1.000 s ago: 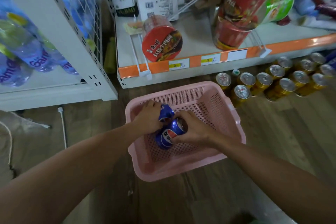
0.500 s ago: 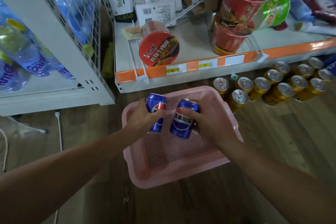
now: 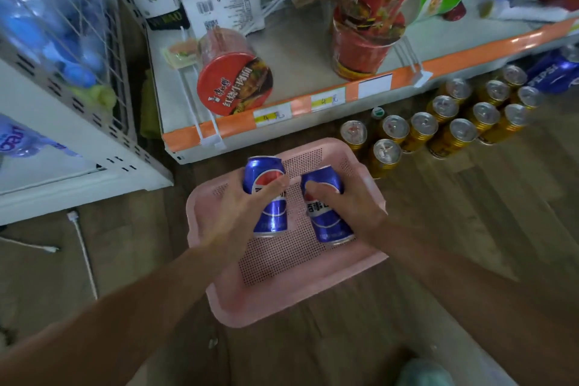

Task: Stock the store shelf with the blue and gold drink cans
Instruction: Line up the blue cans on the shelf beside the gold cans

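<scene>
My left hand (image 3: 241,213) grips a blue cola can (image 3: 266,175) held upright over the pink perforated basket (image 3: 282,301). Beside it, my right hand (image 3: 354,213) grips a second blue cola can (image 3: 329,226), tilted a little to the right. Both cans are above the basket floor, which holds no other cans. Several gold cans (image 3: 451,122) stand in rows on the wooden floor under the orange-edged shelf (image 3: 313,103). More blue cans (image 3: 551,75) show at the far right below that shelf.
A red noodle cup (image 3: 235,84) lies on its side on the shelf, beside stacked red noodle cups (image 3: 366,25). A white rack (image 3: 78,122) with water bottles stands at the left. White cables (image 3: 84,257) lie on the floor.
Both hands have lifted a blue can each out of the basket bottom and raised them upright. The view has shifted closer to the shelf.
</scene>
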Demonstrator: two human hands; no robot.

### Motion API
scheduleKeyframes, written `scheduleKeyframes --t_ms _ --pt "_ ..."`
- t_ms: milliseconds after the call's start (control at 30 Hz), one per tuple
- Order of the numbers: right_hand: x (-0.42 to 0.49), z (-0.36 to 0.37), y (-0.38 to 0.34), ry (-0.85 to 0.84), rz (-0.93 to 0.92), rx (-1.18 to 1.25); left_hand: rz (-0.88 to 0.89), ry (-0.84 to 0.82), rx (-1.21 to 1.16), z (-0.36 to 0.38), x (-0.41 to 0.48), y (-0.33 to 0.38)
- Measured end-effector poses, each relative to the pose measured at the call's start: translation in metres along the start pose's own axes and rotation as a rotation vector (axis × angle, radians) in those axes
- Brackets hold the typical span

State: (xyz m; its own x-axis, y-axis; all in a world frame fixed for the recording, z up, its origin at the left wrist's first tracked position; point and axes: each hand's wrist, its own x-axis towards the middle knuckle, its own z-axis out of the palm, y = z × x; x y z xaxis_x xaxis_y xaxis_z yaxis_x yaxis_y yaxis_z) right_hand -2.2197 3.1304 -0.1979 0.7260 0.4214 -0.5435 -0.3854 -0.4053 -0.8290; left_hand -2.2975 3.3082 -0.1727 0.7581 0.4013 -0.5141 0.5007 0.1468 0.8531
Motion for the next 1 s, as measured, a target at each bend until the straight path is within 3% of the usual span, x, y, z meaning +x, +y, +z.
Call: scheduleKeyframes --t_ms 300,467,633,733,1000 --pt "-0.149 -0.042 -0.123 0.093 0.154 0.153 -0.072 -0.036 0.071 0.019 -0.124 0.121" --pt "-0.256 -0.091 -0.226 0.228 0.125 0.227 -0.069 -0.03 0.056 0.043 -0.216 0.244" --pt "-0.356 -0.163 -0.33 0.355 0.082 0.208 0.078 -0.015 0.206 0.08 -0.302 0.377" --pt "-0.408 -0.208 -0.383 0.41 0.06 0.238 0.112 -0.087 0.267 0.108 -0.35 0.445" --pt "-0.511 -0.323 -0.478 0.459 -0.027 0.241 0.179 -0.224 0.127 0.202 -0.422 0.573"
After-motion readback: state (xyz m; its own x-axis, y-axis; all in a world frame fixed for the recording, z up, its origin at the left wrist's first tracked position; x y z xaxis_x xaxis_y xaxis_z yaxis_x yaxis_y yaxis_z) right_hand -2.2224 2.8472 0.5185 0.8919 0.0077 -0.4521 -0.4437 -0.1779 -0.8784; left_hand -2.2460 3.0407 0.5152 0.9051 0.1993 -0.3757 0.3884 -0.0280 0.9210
